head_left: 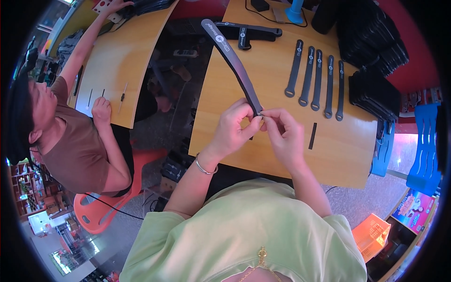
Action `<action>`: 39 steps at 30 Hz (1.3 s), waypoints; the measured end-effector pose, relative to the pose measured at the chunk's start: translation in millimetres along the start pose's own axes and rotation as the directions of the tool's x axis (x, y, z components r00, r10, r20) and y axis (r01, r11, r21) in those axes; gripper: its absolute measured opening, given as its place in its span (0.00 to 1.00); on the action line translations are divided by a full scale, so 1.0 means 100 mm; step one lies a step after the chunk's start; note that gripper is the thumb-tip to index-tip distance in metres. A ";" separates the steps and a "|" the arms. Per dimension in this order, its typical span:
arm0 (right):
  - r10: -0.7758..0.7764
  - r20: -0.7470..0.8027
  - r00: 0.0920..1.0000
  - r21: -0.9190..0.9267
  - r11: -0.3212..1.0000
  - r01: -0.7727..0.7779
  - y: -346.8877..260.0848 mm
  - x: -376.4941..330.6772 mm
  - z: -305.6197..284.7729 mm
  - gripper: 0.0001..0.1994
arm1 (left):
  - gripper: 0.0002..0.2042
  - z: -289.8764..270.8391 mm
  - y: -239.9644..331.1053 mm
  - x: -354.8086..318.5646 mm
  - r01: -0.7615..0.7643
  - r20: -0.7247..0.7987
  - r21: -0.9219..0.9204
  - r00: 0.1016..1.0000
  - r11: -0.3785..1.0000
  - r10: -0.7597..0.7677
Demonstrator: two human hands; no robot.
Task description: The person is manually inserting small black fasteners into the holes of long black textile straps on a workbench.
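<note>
A long dark hook-and-loop strap (pixel 236 68) with white print rises from my hands, its rounded far end up over the table. My left hand (pixel 234 128) grips it close to its lower end, thumb and fingers closed. The fingertips of my right hand (pixel 287 140) are pinched at that same end, touching the left ones; the detail between them is too small to make out. Several similar straps (pixel 304 77) lie side by side on the wooden table (pixel 225 94), loop ends towards me. A short black strip (pixel 312 136) lies right of my right hand.
A bundle of straps (pixel 256 33) lies at the table's far left. Stacked black items (pixel 371 37) stand at the far right, near a blue stand (pixel 295 11). A co-worker (pixel 80 136) sits left at another table (pixel 122 56). An orange basket (pixel 372 235) is lower right.
</note>
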State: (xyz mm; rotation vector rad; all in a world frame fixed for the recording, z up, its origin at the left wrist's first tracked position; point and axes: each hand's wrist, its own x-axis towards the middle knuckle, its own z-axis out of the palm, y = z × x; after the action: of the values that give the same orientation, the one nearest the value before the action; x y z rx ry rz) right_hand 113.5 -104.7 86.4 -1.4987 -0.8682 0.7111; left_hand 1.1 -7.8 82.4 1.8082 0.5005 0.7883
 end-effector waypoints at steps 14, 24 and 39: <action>-0.059 0.129 0.990 -0.098 0.993 0.072 -0.10 0.04 -0.16 0.12 | 0.08 0.01 -0.06 -0.14 0.225 0.161 -0.463 0.972 0.857 -0.168; 0.079 0.041 0.996 0.549 0.831 -0.089 0.05 -0.05 0.11 0.05 | 0.08 -0.03 -0.04 -0.14 0.126 0.121 -0.320 0.988 0.939 -0.091; -0.294 -0.075 0.953 -0.088 0.954 0.288 -0.22 0.45 -0.79 0.04 | 0.09 -0.17 -0.14 -0.48 0.163 0.249 -0.210 0.963 0.964 -0.108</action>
State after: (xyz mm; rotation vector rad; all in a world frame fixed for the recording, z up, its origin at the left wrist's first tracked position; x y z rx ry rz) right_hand 201.2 -108.7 119.6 -1.4181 -1.0322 0.3959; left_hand -43.7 -23.2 59.8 1.6078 0.3585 0.5057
